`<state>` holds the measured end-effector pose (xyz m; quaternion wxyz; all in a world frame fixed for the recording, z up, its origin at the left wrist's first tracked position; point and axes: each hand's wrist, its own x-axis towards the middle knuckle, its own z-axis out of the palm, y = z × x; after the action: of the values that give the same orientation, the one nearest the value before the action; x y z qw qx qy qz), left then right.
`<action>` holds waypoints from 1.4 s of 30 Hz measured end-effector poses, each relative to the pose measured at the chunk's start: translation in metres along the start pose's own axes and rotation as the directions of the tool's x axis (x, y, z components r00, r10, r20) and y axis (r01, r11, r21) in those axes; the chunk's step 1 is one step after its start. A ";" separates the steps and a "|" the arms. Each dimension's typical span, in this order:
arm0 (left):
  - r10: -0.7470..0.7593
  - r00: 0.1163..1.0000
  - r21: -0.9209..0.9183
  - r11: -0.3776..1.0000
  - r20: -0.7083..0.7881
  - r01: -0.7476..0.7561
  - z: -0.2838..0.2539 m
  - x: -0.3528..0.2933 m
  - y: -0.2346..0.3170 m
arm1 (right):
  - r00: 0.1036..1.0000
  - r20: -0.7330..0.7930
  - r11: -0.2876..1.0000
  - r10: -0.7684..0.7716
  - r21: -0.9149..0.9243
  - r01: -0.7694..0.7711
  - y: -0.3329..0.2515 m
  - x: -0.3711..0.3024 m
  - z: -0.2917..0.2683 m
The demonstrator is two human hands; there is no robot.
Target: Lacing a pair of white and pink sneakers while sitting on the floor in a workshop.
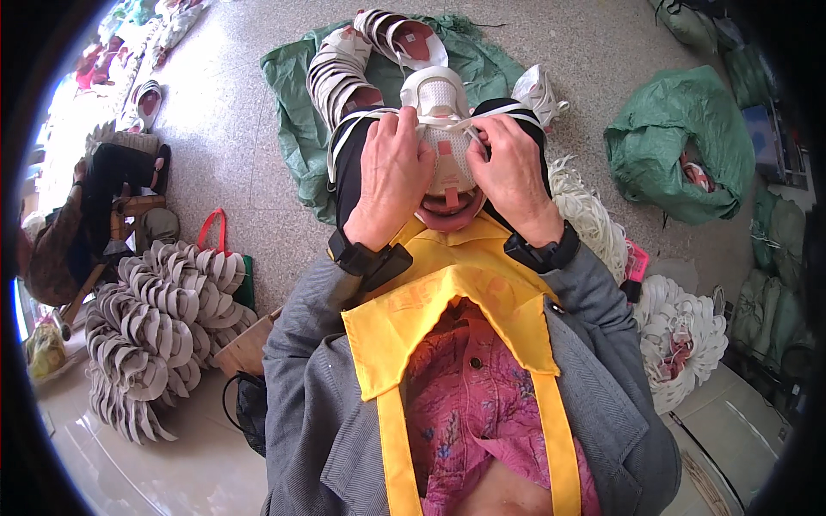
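Observation:
A white shoe upper [447, 163] with pink-red patches sits between my knees, its rounded end toward me and its perforated tongue [437, 93] pointing away. My left hand [389, 179] is closed at the upper's left edge, with its fingertips at the lace holes. On the other side my right hand [514, 176] pinches a white shoelace [469, 129] between thumb and forefinger. Lengths of white lace [342, 131] hang over both dark-trousered knees. What exactly lies in my left fingers is partly hidden, but the lace leads into them.
Nested shoe uppers [335, 73] lie on a green sheet [292, 95] ahead. Stacked grey pieces [159, 335] stand left, near a seated person [112, 185]. To the right are white lace bundles [680, 331], a pink basket [635, 261] and a green sack [680, 142].

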<state>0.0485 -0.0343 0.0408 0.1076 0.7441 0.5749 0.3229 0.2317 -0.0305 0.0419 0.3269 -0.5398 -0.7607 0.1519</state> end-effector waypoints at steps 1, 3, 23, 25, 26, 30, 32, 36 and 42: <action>0.021 1.000 0.007 1.000 -0.009 -0.021 0.000 0.000 0.000 | 1.000 0.009 1.000 0.013 0.000 -0.013 0.002 0.000 0.002; 0.017 1.000 -0.007 1.000 -0.021 -0.017 0.003 -0.002 -0.003 | 0.998 0.033 0.998 0.049 0.036 -0.050 0.006 0.003 0.003; 0.015 0.997 0.029 0.999 -0.078 -0.013 0.013 -0.006 -0.004 | 0.995 0.071 0.996 -0.072 0.054 0.068 0.021 0.014 0.001; 0.012 0.997 0.029 1.000 -0.081 -0.010 0.012 -0.007 -0.004 | 0.994 0.067 0.995 -0.087 0.051 0.084 0.022 0.015 0.000; 0.009 0.997 0.025 1.000 -0.080 -0.007 0.012 -0.007 -0.004 | 0.993 0.065 0.995 -0.095 0.049 0.092 0.022 0.015 -0.001; -0.013 0.998 0.000 1.000 -0.065 0.013 0.013 -0.006 -0.005 | 0.983 0.063 0.985 -0.171 -0.008 0.172 0.015 0.012 -0.004; -0.019 0.998 -0.011 1.000 -0.053 0.018 0.012 -0.005 -0.006 | 0.965 0.078 0.961 -0.252 -0.097 0.259 0.007 0.011 -0.009; 0.017 0.999 -0.044 0.999 -0.050 -0.019 0.009 -0.002 -0.007 | 0.907 0.217 0.834 -0.362 -0.359 0.419 0.005 0.013 -0.008; 0.024 0.994 -0.054 0.998 -0.107 -0.030 0.006 -0.003 -0.005 | 0.770 0.366 0.637 -0.522 -0.433 0.638 0.003 0.034 -0.017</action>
<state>0.0480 -0.0341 0.0330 0.0931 0.7301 0.5606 0.3795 0.2382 -0.0003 0.0637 0.1137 -0.3149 -0.9340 -0.1244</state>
